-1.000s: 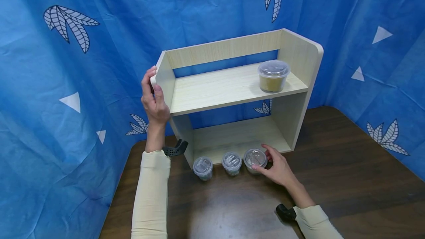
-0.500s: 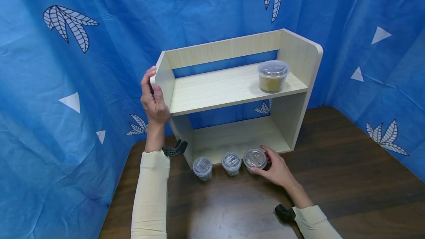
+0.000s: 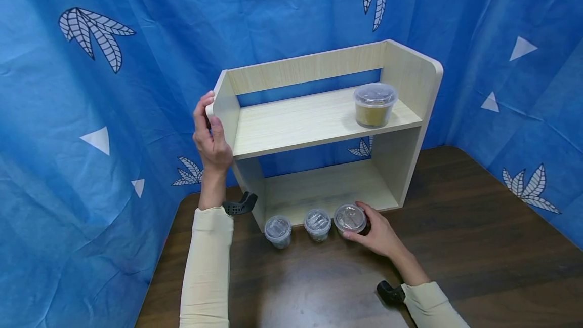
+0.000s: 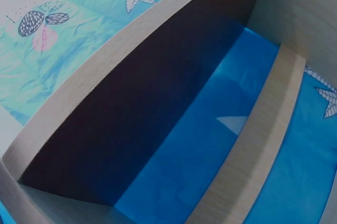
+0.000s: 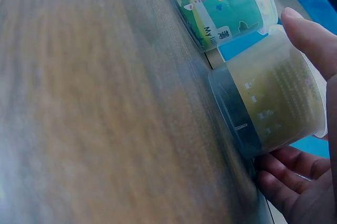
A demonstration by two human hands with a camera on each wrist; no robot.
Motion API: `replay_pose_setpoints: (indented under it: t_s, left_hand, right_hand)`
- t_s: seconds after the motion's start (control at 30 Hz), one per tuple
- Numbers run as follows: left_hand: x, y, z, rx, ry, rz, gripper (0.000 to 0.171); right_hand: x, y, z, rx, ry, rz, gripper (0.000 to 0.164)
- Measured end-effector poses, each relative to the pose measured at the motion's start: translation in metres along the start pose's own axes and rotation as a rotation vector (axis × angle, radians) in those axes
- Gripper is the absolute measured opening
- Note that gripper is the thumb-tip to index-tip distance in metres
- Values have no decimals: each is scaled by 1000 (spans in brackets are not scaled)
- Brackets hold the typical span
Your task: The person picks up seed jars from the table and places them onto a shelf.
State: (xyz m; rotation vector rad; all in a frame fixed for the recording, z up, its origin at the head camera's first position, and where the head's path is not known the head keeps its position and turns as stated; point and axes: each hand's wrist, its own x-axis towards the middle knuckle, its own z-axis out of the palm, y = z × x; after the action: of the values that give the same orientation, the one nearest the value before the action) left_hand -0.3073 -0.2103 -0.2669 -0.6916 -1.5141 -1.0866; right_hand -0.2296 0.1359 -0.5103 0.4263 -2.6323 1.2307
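Observation:
My left hand (image 3: 212, 138) grips the front edge of the left side panel of a pale wooden two-tier shelf (image 3: 282, 121), thumb on the inner side. At the shelf's lower front, my right hand (image 3: 380, 234) holds a small round clear plastic tub (image 3: 349, 218) with its thumb and fingers on either side. In the right wrist view that tub (image 5: 274, 95) shows a yellowish layer and stands on the table, with fingers (image 5: 289, 174) curled by its base. The left hand itself is outside the left wrist view.
Two more lidded tubs stand left of the held one, a middle tub (image 3: 318, 224) and a left tub (image 3: 278, 231). A larger yellow-filled tub (image 3: 375, 105) sits on the upper shelf's right end. Blue patterned cloth (image 3: 155, 54) hangs behind the dark wooden table (image 3: 478, 227).
My right hand's thumb and fingers have closed in on the right-hand tub. The left hand, the shelf and the tubs stay in place.

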Motion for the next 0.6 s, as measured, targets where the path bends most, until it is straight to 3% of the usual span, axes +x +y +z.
replay_pose_setpoints:
  t_s: [0.6]
  left_hand:
    - [0,0,0,2,-1,-6,45]
  right_hand:
    - [1,-1,1,0,-15,33,93]
